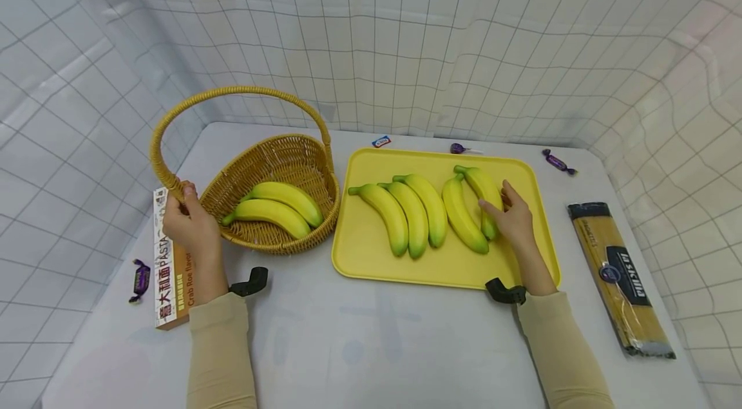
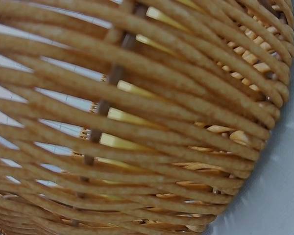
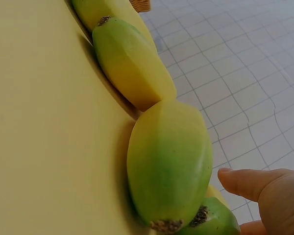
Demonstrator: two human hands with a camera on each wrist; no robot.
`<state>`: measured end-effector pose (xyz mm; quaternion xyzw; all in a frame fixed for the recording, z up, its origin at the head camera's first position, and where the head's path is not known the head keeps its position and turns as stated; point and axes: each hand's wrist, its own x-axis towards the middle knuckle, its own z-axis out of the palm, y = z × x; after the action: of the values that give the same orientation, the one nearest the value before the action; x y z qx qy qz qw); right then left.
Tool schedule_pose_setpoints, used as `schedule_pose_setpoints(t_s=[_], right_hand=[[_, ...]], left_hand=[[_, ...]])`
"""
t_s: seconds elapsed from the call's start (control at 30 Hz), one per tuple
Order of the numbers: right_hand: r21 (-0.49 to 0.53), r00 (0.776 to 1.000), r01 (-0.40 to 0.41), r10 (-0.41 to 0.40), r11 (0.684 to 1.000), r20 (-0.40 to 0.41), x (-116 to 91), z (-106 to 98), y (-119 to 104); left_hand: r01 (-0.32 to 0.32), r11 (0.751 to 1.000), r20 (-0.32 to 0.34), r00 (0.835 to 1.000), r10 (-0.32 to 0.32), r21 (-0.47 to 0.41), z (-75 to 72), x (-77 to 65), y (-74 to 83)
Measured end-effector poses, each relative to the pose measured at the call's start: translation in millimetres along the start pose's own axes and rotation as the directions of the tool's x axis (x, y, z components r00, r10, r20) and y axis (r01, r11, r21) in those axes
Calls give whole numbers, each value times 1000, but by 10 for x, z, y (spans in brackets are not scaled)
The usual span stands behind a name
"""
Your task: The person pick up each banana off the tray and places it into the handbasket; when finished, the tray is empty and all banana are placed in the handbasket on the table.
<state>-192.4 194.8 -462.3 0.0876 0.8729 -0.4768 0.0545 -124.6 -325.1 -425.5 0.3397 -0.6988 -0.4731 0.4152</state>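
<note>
At the left, my left hand (image 1: 194, 222) grips the handle (image 1: 240, 91) of a wicker basket (image 1: 295, 154). Two yellow bananas (image 1: 268, 211) lie inside; the basket's woven side (image 2: 186, 103) fills the left wrist view. More bananas (image 1: 414, 212) lie on a yellow tray (image 1: 359, 254), three grouped together and a pair to their right. Over the rightmost banana (image 1: 478, 182) is my right hand (image 1: 516, 222), thumb on one side and fingers on the other. In the right wrist view, the straight thumb (image 3: 247, 182) stands apart from the nearer banana (image 3: 169, 161).
A pasta box (image 1: 172, 267) lies under my left forearm, with a purple candy (image 1: 140, 281) beside it. Farther right is a spaghetti pack (image 1: 620, 280). A lollipop (image 1: 458, 148), a small wrapped sweet (image 1: 381, 142) and another purple candy (image 1: 559, 161) lie along the back.
</note>
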Motion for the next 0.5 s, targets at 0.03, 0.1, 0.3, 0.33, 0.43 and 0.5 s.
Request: schedule_pose_setpoints(t_s=[0.03,0.1,0.3,0.33,0.43,0.5], right_hand=[[-1,1000,-2,2,1000,3,4,0,5],[-5,1000,-1,1,1000,8,12,1,14],[-21,1000,12,-12,1000,2,27,15,39],[-24,1000,14,-14,1000,1,27,16,42],[-36,1000,20,-21,999,-1,28,20,52],[-45,1000,27,-28,999,-1,29,24,58]], left_hand=[[-2,1000,0,1000,2,-2,0,2,-4],[-7,1000,-2,1000,7,-6,1,5,-11],[-6,1000,-5,1000,6,-9,8,3,-12],[-4,1000,-5,1000,4,-8,9,3,-11],[-1,1000,-3,1000,1,-6,8,3,-9],[-3,1000,-3,1000,3,-5,6,3,-8]])
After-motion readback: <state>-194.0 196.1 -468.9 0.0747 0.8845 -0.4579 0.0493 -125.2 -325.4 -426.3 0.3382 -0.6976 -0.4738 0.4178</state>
